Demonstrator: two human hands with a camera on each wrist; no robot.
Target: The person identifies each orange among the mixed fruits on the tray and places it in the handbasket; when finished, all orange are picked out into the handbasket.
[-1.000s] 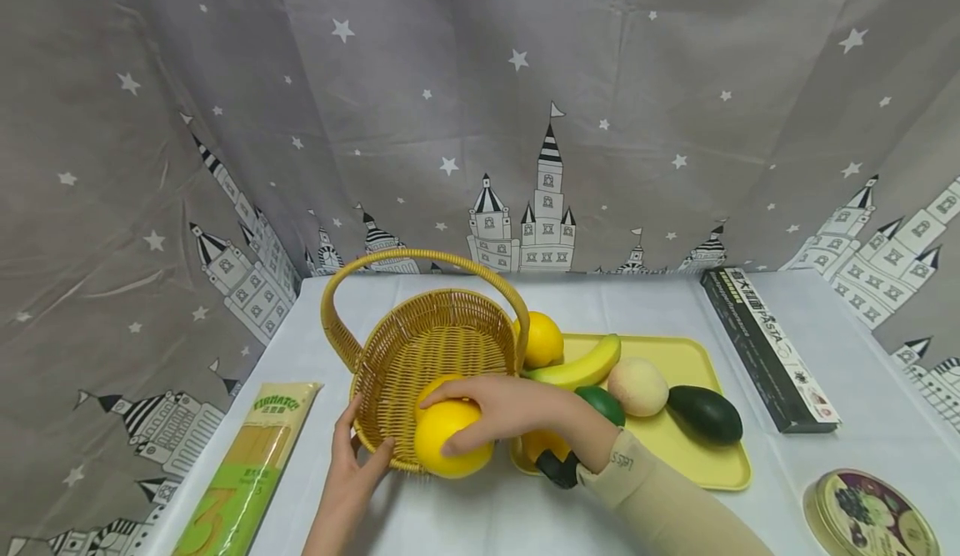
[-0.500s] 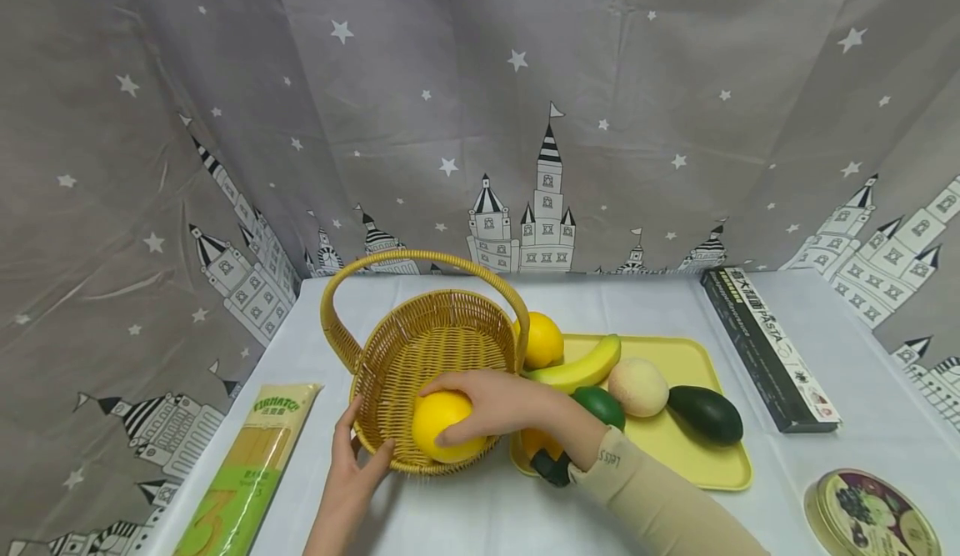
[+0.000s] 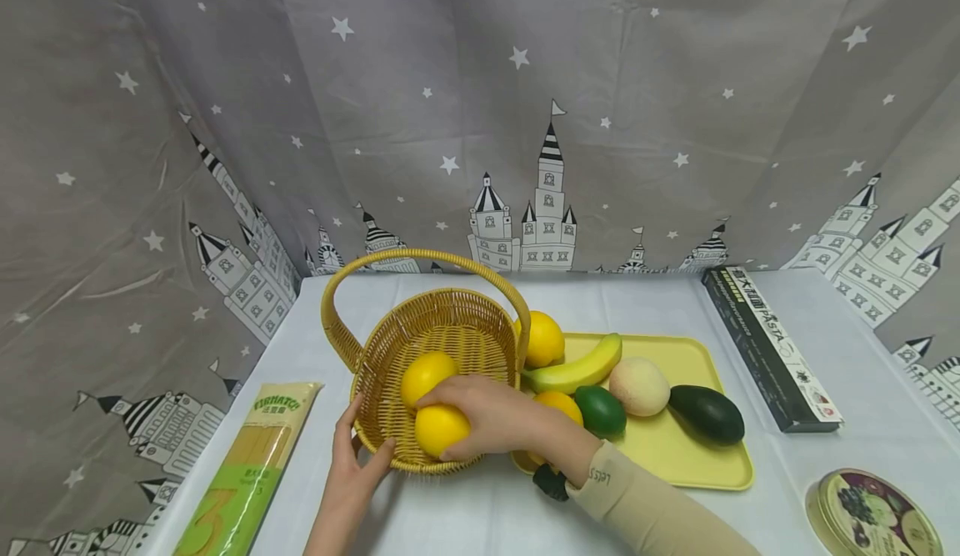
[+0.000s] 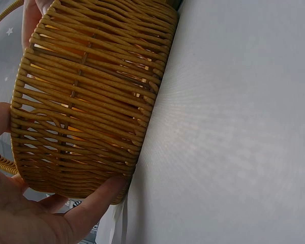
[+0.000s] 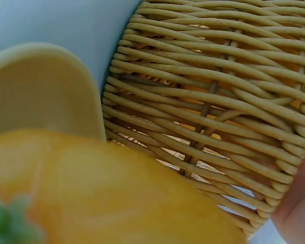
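Observation:
A wicker basket (image 3: 448, 335) with a tall arched handle stands left of the middle, its opening facing me. My left hand (image 3: 356, 468) grips its near left rim; in the left wrist view the thumb and fingers hold the woven wall (image 4: 91, 112). Inside, my right hand (image 3: 491, 413) has its fingers and thumb round a yellow-orange round fruit (image 3: 438, 433) low near the front rim. A second yellow-orange fruit (image 3: 429, 377) lies just behind it in the basket. Close to the right wrist camera is another orange-yellow fruit (image 5: 101, 188) with a green stem spot.
A yellow tray (image 3: 660, 460) at right bears a banana (image 3: 585, 366), a green fruit (image 3: 600, 410), a peach (image 3: 639, 387) and a dark avocado (image 3: 705, 414). A pasta pack (image 3: 251, 464) lies left; a black pasta box (image 3: 772, 348) and round tin (image 3: 873, 514) lie right.
My right hand has brought its fruit from above the front rim down into the basket. The other fruit inside now shows behind it, farther back. My left hand stays put.

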